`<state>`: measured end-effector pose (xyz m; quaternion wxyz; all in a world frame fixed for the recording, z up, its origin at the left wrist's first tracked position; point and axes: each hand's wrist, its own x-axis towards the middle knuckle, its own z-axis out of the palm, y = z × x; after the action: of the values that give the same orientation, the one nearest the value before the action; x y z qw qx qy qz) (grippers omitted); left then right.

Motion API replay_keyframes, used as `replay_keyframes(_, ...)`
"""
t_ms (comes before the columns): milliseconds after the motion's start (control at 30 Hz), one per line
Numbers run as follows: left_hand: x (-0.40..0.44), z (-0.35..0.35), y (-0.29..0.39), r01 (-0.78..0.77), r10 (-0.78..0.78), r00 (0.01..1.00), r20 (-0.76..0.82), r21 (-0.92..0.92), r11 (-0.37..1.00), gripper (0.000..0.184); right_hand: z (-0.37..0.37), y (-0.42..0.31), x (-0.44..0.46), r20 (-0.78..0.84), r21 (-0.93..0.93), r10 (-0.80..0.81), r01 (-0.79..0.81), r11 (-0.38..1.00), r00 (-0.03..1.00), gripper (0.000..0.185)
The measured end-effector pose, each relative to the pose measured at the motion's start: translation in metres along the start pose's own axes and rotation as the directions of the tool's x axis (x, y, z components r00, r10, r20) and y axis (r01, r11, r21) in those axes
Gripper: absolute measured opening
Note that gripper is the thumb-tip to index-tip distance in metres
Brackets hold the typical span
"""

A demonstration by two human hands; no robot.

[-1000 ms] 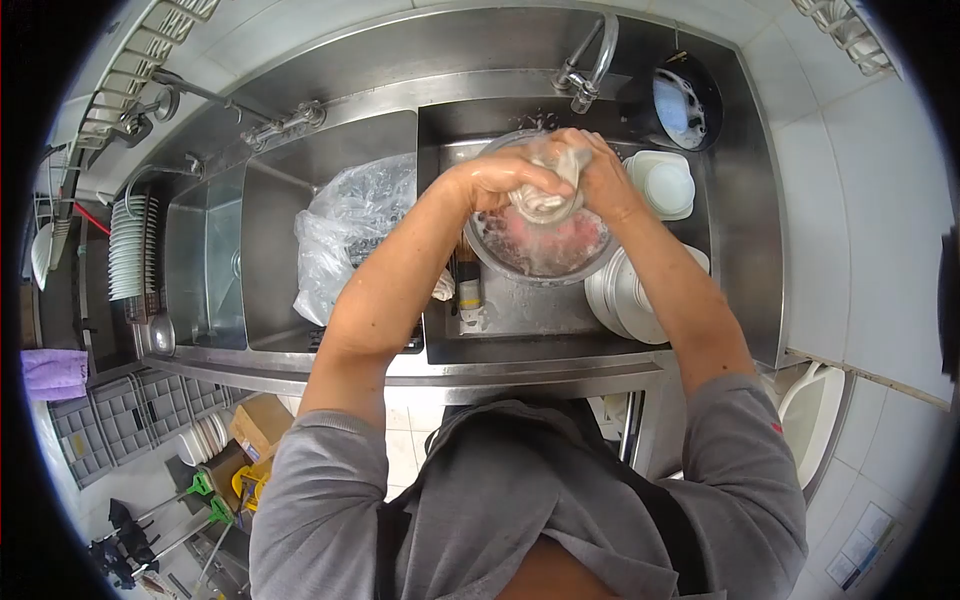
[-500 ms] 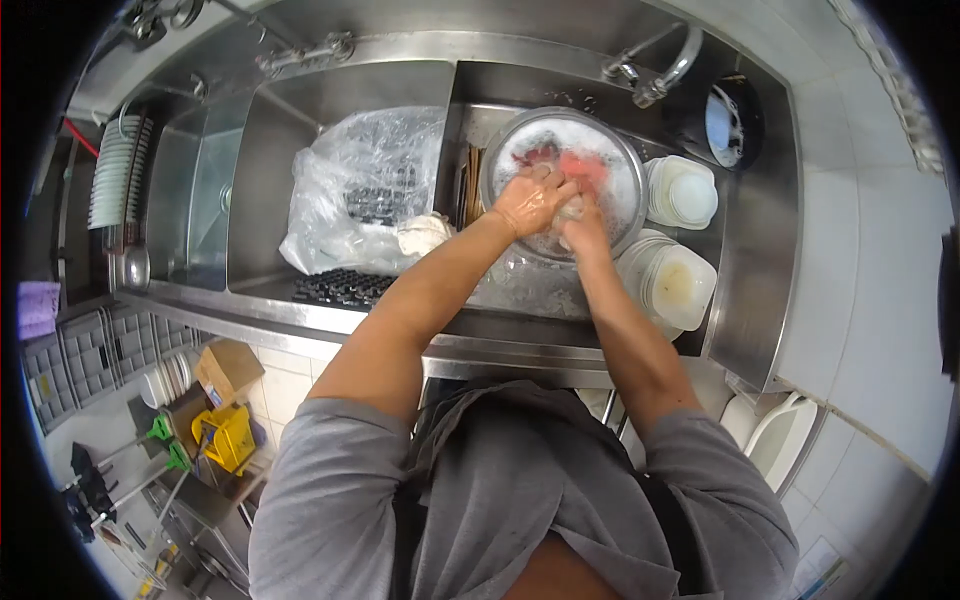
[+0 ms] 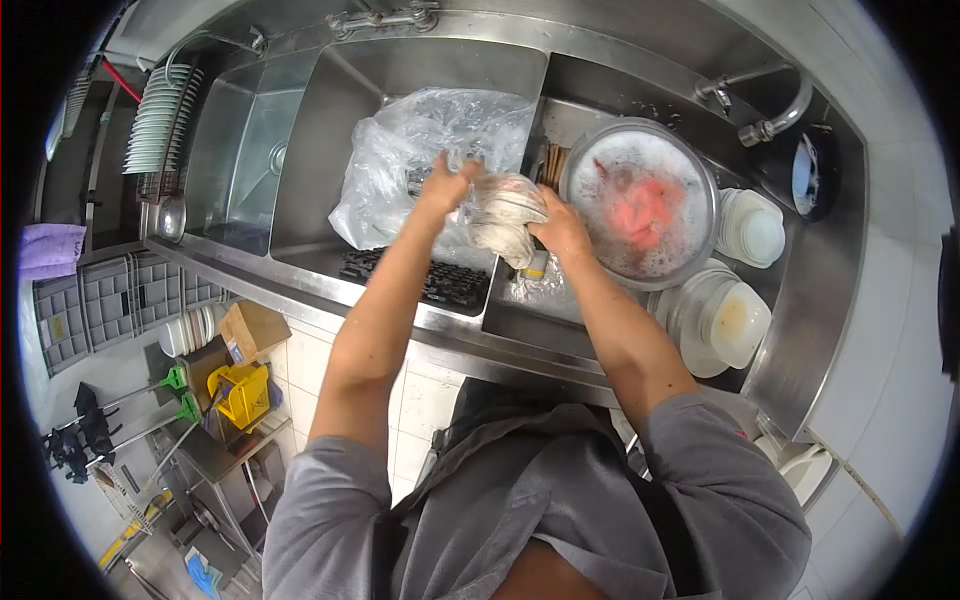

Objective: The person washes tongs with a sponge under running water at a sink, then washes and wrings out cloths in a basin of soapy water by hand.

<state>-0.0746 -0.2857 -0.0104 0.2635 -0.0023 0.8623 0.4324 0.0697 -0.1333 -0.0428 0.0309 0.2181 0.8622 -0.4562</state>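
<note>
My right hand (image 3: 563, 228) grips the edge of a wet, pale striped cloth (image 3: 508, 215), bunched over the divider between two sink bays. To its left, my left hand (image 3: 449, 188) is over a clear plastic bag (image 3: 385, 165), thumb and fingers apart; whether it touches the plastic is unclear. Right of my right hand stands a round metal basin (image 3: 712, 215) of foamy water. A red cloth (image 3: 640, 210) floats in the suds. Beneath the pale cloth, a small yellow-marked item (image 3: 535, 265) is partly hidden.
Stacked pale containers (image 3: 752, 238) and more white dishes (image 3: 738, 325) stand right of the basin. A faucet (image 3: 775, 125) hangs over a black pan (image 3: 790, 175). Black ridged mats (image 3: 450, 283) lie at the sink's front edge. A plate rack (image 3: 160, 120) stands far left.
Both hands have left the foamy basin and moved left to the divider. My right hand now holds the pale cloth there, while the red cloth stays in the basin. The view has shifted.
</note>
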Motion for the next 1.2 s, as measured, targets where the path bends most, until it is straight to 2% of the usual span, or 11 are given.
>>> replay_keyframes(33, 0.01, 0.014, -0.027, -0.274, 0.297, 0.953, -0.064, 0.242, 0.931, 0.075, 0.007, 0.006, 0.002, 0.006, -0.013, 0.043, -0.043, 0.999, 0.999, 0.07)
replay_keyframes(133, -0.036, 0.044, -0.014, -0.545, 0.505, 0.838, 0.206, 0.282, 0.789, 0.069, 0.011, 0.006, 0.009, -0.002, 0.015, -0.026, 0.026, 1.0, 1.0, 0.07)
replay_keyframes(433, -0.037, 0.067, -0.019, -0.603, 0.576, 0.797, 0.183, 0.304, 0.737, 0.055, -0.025, 0.071, -0.016, -0.05, 0.126, 0.024, -0.017, 0.992, 0.998, 0.068)
replay_keyframes(500, -0.045, 0.062, -0.005, -0.55, 0.537, 0.825, 0.176, 0.464, 0.694, 0.058, -0.034, 0.101, -0.007, -0.33, -0.134, -0.02, -0.026, 0.991, 0.944, 0.06)
replay_keyframes(633, -0.046, 0.049, 0.011, -0.633, 0.639, 0.756, 0.142, 0.405, 0.659, 0.062, -0.049, 0.111, 0.048, -0.454, -0.24, -0.046, -0.073, 0.968, 0.89, 0.05)
replay_keyframes(733, -0.044, 0.044, 0.015, -0.661, 0.683, 0.726, 0.083, 0.358, 0.659, 0.057, -0.027, 0.144, 0.081, -0.335, -0.436, -0.217, 0.053, 0.898, 0.917, 0.044)
replay_keyframes(800, -0.051, 0.042, 0.018, -0.672, 0.704, 0.71, 0.025, 0.324, 0.666, 0.051, -0.013, 0.164, 0.076, 0.025, -0.508, 0.073, -0.051, 0.86, 0.997, 0.04)
replay_keyframes(933, -0.064, 0.041, 0.035, -0.691, 0.725, 0.689, -0.024, 0.279, 0.666, 0.038, -0.045, 0.163, 0.023, 0.086, -0.516, 0.043, 0.007, 0.857, 0.995, 0.033)
replay_keyframes(1033, -0.071, 0.052, 0.058, -0.763, 0.779, 0.626, -0.036, 0.179, 0.622, 0.035, -0.087, 0.126, -0.016, -0.245, -0.124, 0.204, -0.239, 0.963, 0.948, 0.028)
replay_keyframes(1100, -0.069, 0.069, 0.072, -0.779, 0.787, 0.617, -0.031, 0.12, 0.615, 0.033, -0.108, 0.109, -0.031, -0.433, 0.282, 0.149, -0.024, 0.959, 0.889, 0.026)
replay_keyframes(1200, -0.063, 0.099, 0.097, -0.675, 0.679, 0.698, 0.226, -0.106, 0.73, 0.044, -0.158, 0.062, -0.044, -0.441, 0.384, 0.049, 0.139, 0.913, 0.896, 0.027)
